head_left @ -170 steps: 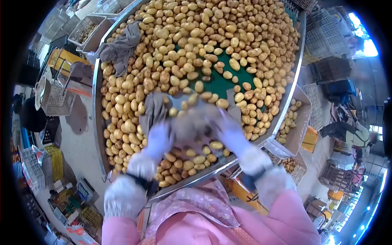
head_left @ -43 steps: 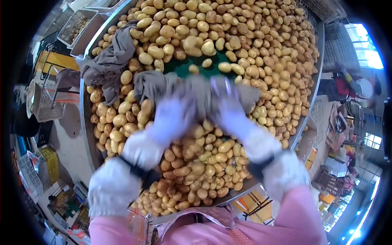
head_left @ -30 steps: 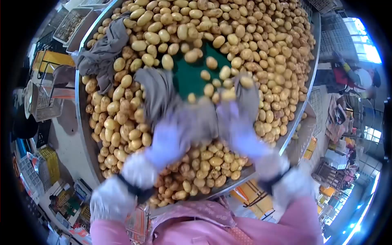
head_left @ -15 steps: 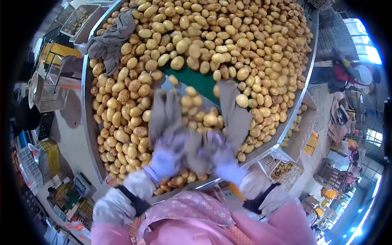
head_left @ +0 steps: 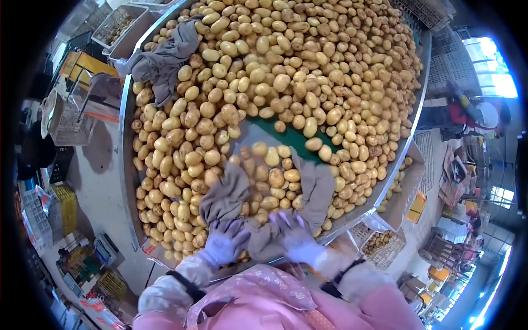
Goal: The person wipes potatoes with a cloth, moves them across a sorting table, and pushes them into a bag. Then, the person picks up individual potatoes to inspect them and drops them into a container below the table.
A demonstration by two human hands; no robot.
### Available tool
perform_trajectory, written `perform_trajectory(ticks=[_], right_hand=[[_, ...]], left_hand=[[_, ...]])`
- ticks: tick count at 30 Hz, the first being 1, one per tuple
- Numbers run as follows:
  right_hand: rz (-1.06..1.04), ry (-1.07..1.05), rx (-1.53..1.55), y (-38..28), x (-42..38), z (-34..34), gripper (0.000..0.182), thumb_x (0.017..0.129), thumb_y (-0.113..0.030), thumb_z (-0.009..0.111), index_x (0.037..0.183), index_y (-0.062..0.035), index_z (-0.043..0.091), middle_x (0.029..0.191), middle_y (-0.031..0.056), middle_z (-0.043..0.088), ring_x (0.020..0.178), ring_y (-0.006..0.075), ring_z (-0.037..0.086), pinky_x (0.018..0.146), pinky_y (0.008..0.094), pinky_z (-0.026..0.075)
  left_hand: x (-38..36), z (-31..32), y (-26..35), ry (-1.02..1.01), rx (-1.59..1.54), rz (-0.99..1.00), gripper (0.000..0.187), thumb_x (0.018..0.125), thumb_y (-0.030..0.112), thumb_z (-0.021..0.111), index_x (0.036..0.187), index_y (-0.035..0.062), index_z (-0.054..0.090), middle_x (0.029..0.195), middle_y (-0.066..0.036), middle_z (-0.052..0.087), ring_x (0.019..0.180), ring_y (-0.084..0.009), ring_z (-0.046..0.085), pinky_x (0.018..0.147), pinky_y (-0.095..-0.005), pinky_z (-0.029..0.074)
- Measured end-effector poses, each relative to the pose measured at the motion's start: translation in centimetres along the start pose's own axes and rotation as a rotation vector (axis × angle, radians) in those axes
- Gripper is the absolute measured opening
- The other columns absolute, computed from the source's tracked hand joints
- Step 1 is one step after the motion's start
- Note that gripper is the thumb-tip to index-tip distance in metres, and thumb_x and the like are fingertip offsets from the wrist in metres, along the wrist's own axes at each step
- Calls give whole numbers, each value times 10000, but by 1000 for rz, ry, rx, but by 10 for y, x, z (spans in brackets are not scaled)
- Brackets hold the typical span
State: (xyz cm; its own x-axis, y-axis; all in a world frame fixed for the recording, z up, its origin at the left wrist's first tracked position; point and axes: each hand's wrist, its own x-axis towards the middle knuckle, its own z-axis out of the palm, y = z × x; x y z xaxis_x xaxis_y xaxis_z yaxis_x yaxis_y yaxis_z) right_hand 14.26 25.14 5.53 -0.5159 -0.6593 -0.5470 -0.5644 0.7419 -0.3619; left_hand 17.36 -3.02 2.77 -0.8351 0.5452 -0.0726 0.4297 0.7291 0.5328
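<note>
- Grey cloth [head_left: 264,242]: curved in a U at the near edge of the desk [head_left: 294,137], both ends reaching away over it, potatoes [head_left: 281,82] gathered between them.
- Left hand [head_left: 224,245]: fingers spread, resting against the bunched left part of the cloth.
- Right hand [head_left: 297,242]: fingers wide, laid over the cloth's near fold.
- Across the desk: potatoes heaped thickly at the far side and the left, green surface showing in a strip beyond the cloth, metal rim along the sides.
- By the far left rim: second cloth [head_left: 170,55], crumpled on potatoes.
- Off the right side: bin [head_left: 406,184] with potatoes, slatted crate [head_left: 397,246] with smaller ones.
- Off the left side: pale floor [head_left: 102,190], yellow container [head_left: 91,69].
- Far right: co-worker [head_left: 473,115] partly in red, near a bright window [head_left: 498,60].
</note>
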Motion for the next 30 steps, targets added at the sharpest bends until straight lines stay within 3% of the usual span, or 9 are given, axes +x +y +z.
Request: perform_trajectory(ticks=[3, 5, 7, 9, 11, 15, 19, 23, 30], right_hand=[[146, 206, -270, 41, 81, 21, 502, 871, -225, 606, 1366, -306, 622, 1605, 136, 335, 1478, 378, 308, 1142, 613, 315], [270, 613, 12, 67, 124, -7, 522, 841, -140, 615, 1350, -253, 629, 1537, 142, 416, 1420, 367, 400, 1080, 537, 427], [257, 325, -133, 75, 121, -96, 537, 833, -61, 597, 1344, -222, 626, 1404, 131, 542, 1306, 321, 529, 1019, 437, 490], [247, 284, 595, 79, 104, -181, 578, 815, -11, 570, 1341, -241, 628, 1290, 118, 621, 1193, 302, 612, 961, 364, 525], [204, 522, 521, 96, 120, -222, 599, 795, -13, 571, 1340, -255, 626, 1235, 111, 653, 1146, 285, 640, 939, 310, 532], [-162, 650, -148, 57, 220, -291, 618, 832, -172, 655, 1421, -335, 564, 1568, 135, 412, 1469, 353, 356, 1171, 543, 333], [81, 423, -217, 13, 362, -252, 591, 937, -556, 552, 1500, -408, 452, 1653, 114, 273, 1553, 422, 88, 1138, 790, 78], [-173, 560, -171, 38, 382, -235, 659, 899, -522, 591, 1486, -238, 496, 1637, 127, 301, 1521, 447, 184, 1149, 761, 117], [-354, 582, -285, 67, 280, -145, 651, 804, -280, 693, 1418, -109, 557, 1583, 181, 387, 1482, 434, 296, 1207, 515, 265]], left_hand=[[53, 37, -28, 265, 20, -83, 478, 755, 293, 688, 1198, 114, 664, 1265, -171, 594, 1198, -395, 542, 921, -543, 472], [111, 28, -24, 57, 30, -348, 519, 795, 277, 678, 1280, 99, 619, 1324, -227, 563, 1198, -452, 538, 989, -553, 451], [156, 1, -30, 274, 16, -387, 477, 827, 261, 660, 1264, 72, 630, 1244, -243, 622, 1130, -437, 601, 936, -503, 505], [155, -55, -41, 413, -506, -398, 410, 863, 257, 636, 1216, 50, 655, 1098, -237, 684, 1028, -404, 665, 880, -481, 539], [123, -110, -54, 549, -196, -418, 325, 905, 291, 611, 1164, 116, 698, 946, -172, 689, 822, -377, 683, 744, -484, 544], [99, -173, -126, 673, 59, -557, 513, 849, 168, 631, 1362, 175, 609, 1225, -178, 624, 1106, -379, 599, 898, -500, 469], [130, -103, -232, 609, 404, -847, 515, 902, 275, 588, 1411, 191, 582, 1384, -200, 559, 1385, -402, 401, 1146, -606, 242], [157, -138, -208, 518, 81, -904, 443, 859, 253, 598, 1219, 2, 658, 1393, -260, 539, 1418, -461, 373, 1151, -566, 299], [127, -71, -131, 291, 107, -591, 718, 793, 216, 626, 1469, 30, 472, 1640, -157, 258, 1492, -487, 195, 1197, -657, 140]])
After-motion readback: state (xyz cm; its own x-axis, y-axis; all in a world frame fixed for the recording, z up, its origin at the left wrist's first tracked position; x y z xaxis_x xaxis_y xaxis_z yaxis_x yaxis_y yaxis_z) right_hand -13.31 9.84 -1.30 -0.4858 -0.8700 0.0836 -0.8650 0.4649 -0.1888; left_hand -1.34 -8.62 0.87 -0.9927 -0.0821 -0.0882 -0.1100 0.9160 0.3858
